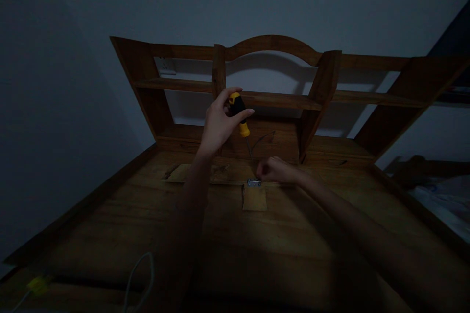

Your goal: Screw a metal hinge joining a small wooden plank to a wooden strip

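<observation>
My left hand (219, 124) is wrapped round the yellow and black handle of a screwdriver (239, 113), held nearly upright with its thin shaft pointing down to a small metal hinge (254, 183) on the wooden desk top (235, 234). My right hand (276, 169) rests closed beside the shaft's tip, fingers pinched at the hinge. What those fingers hold is too small and dark to make out. A small pale wooden flap (254, 198) lies just below the hinge.
A wooden shelf unit (273, 100) with an arched top stands at the back against a white wall. A white cable (141, 274) and a yellow object (37, 284) lie near the front left. Bedding shows at far right (444, 200). The room is dim.
</observation>
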`<state>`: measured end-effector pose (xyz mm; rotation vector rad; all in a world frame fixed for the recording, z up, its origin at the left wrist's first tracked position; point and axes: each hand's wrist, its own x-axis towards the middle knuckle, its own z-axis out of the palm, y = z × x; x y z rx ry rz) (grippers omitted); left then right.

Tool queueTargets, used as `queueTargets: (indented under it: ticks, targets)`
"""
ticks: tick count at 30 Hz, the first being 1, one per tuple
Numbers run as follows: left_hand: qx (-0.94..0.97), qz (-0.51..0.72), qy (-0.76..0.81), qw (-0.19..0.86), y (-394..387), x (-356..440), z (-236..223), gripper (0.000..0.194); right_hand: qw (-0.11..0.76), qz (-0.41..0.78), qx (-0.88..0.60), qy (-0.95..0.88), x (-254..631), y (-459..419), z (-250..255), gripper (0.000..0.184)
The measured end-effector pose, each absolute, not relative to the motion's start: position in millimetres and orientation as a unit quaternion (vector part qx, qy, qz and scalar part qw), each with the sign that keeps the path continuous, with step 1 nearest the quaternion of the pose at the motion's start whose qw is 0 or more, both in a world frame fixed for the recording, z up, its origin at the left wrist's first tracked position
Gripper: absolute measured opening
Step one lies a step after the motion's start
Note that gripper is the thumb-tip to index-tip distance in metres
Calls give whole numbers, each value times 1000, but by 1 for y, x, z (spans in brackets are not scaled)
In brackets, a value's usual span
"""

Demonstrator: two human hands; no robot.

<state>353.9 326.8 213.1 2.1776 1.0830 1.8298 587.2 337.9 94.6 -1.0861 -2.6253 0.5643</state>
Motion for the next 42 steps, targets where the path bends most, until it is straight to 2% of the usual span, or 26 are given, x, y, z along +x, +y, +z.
queueTargets:
  ticks: [2,4,7,10,14,22,33,42]
  targets:
    - [724,588,355,59,331,358,208,54,165,228,-375,-883,596,336,85,26]
    - [735,575,352,73,334,366,203,53,251,285,-386,-841,604,332,75,36]
    - [754,548,348,99,336,382,193,52,378,359,-398,-755,607,322,70,38]
    - [773,520,342,121,337,398,185,52,429,374,-383,-728,601,314,84,42]
    - [789,498,336,129,338,408,178,51,421,360,-376,-743,592,315,111,51]
    - [789,492,346,128,341,408,176,51,429,375,-334,-751,583,327,114,37]
    - [802,484,328,124,341,409,176,48,418,394,-326,-751,585,330,114,35]
    - [837,415,254,252,339,394,184,48,404,409,-333,-747,586,327,119,34]
